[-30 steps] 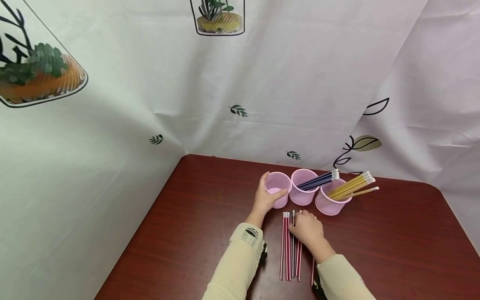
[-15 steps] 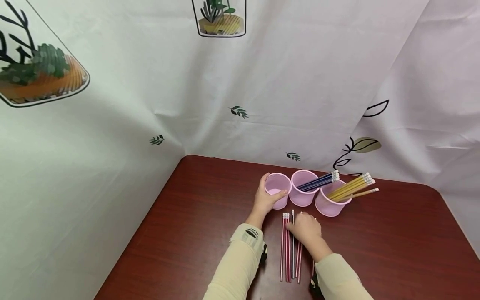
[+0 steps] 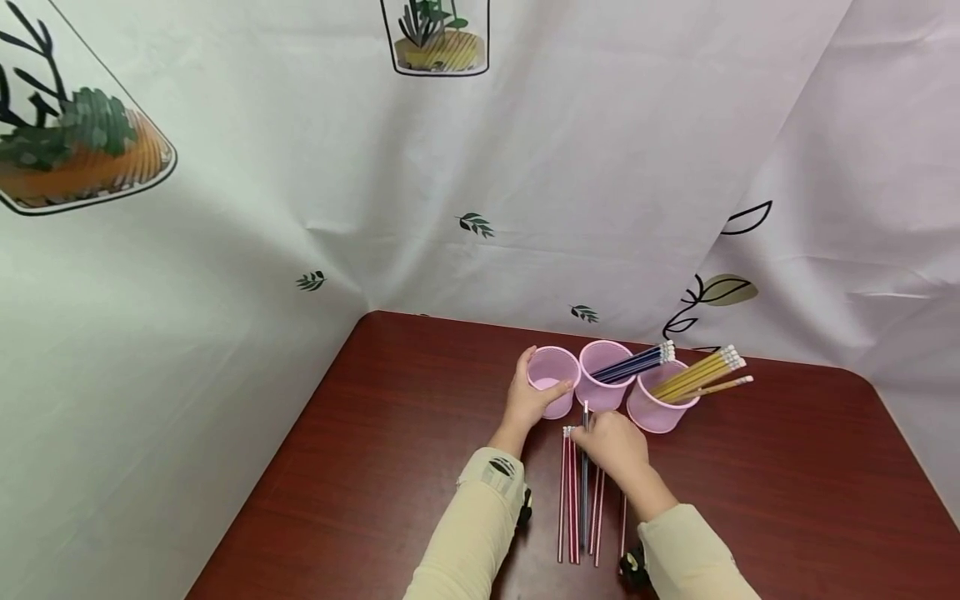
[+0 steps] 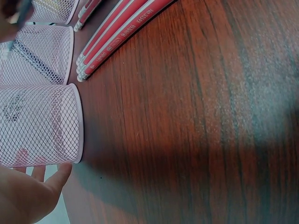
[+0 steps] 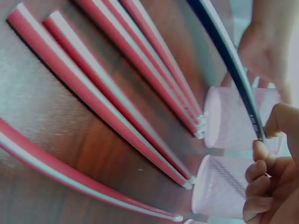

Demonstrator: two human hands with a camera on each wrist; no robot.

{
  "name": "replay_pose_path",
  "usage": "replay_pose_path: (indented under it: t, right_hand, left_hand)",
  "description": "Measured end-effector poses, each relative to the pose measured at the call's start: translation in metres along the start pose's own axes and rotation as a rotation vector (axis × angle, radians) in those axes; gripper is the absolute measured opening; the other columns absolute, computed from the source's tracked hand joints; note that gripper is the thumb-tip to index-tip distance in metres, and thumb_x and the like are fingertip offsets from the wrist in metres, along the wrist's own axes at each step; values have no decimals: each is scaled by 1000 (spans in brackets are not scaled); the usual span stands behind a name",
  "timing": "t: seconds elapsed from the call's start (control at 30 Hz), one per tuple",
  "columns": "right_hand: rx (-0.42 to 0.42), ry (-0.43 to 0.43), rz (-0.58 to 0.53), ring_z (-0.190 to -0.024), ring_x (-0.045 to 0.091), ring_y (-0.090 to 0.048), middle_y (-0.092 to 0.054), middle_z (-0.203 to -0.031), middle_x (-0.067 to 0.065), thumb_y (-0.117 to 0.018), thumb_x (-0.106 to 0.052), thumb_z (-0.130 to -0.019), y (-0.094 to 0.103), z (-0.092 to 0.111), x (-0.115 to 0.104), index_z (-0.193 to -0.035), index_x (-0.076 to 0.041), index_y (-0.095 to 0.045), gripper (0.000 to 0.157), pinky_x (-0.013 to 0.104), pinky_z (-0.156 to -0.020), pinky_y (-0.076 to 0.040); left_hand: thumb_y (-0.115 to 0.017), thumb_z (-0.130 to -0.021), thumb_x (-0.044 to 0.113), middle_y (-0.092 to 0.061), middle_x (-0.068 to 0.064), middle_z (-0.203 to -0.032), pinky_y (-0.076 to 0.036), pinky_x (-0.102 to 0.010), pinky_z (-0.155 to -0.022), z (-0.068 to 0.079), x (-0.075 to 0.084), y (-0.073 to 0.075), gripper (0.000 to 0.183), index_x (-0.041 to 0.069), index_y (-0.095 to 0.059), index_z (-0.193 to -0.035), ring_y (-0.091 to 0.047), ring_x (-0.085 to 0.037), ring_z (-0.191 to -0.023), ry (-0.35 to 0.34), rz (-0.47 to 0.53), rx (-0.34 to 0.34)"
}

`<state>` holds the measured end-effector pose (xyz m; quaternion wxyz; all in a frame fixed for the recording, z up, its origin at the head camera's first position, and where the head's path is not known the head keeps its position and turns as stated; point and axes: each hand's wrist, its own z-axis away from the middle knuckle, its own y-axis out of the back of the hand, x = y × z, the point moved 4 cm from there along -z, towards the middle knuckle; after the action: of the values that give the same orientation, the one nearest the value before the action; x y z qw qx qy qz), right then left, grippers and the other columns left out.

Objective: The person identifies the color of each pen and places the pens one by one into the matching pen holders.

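My left hand [image 3: 527, 402] grips the leftmost pink mesh pencil cup [image 3: 558, 409], with the thumb on its near side and the fingers round the left; no pencils show inside. In the right wrist view, my right hand [image 5: 273, 175] pinches a dark blue pencil [image 5: 232, 65] close to one end. That pencil is raised above the red-and-white striped pencils [image 5: 93, 105], which lie on the table. In the head view, my right hand [image 3: 617, 444] is just in front of the cups and hides parts of some red pencils.
A middle pink cup [image 3: 602, 398] holds dark blue pencils [image 3: 633, 364]. The right pink cup [image 3: 658, 417] holds yellow pencils [image 3: 697, 375], one leaning apart from the bunch. All stand near the back edge of the brown table [image 3: 420, 417], before a patterned white curtain [image 3: 585, 167].
My right hand has lifted the dark blue pencil from among the red ones and moved it slightly towards the cups. My left hand stays on the left cup.
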<state>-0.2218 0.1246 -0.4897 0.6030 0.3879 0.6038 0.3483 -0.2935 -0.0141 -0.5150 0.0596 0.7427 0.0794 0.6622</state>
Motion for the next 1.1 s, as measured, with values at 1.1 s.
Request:
replay_pose_path:
  t: [1.1]
  right_hand:
    - [702,-103,-718,-42,-3,-51,-53,-49,-15,-52,-7,-78,130,-17,3,-72,-2,-54,9,15,-38,-34]
  left_hand:
    - [-84,-66,19,-47,-14,-134,-38,-44,-97,0,-1,0,86,12,-38,-138,-49,-29,-116,-1,-13,5]
